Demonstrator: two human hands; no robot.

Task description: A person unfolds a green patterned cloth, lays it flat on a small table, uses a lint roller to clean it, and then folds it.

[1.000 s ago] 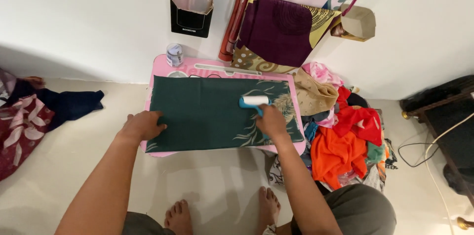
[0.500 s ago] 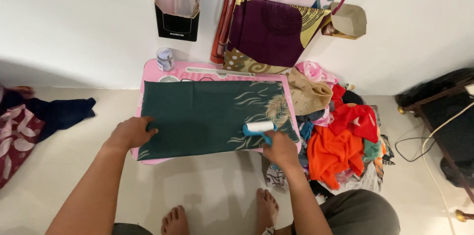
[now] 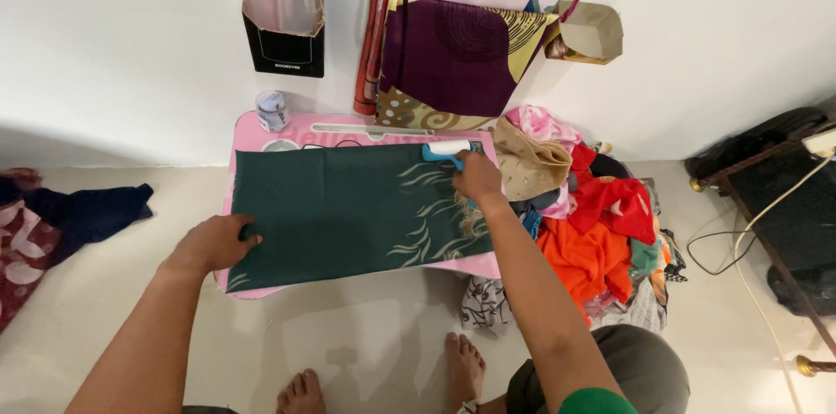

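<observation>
The right hand (image 3: 477, 177) grips the lint roller (image 3: 446, 150) at the cloth's (image 3: 348, 209) one o'clock corner; its blue handle is mostly hidden. The left hand (image 3: 213, 242) presses flat at eight o'clock, covering the table's (image 3: 252, 131) edge.

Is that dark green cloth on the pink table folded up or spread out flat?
Spread out flat. The dark green cloth lies smooth over most of the pink table, the left hand pinning its left edge.

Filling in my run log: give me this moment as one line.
left hand: pressing green cloth edge | right hand: gripping lint roller at cloth's far edge | pink table under cloth
</observation>
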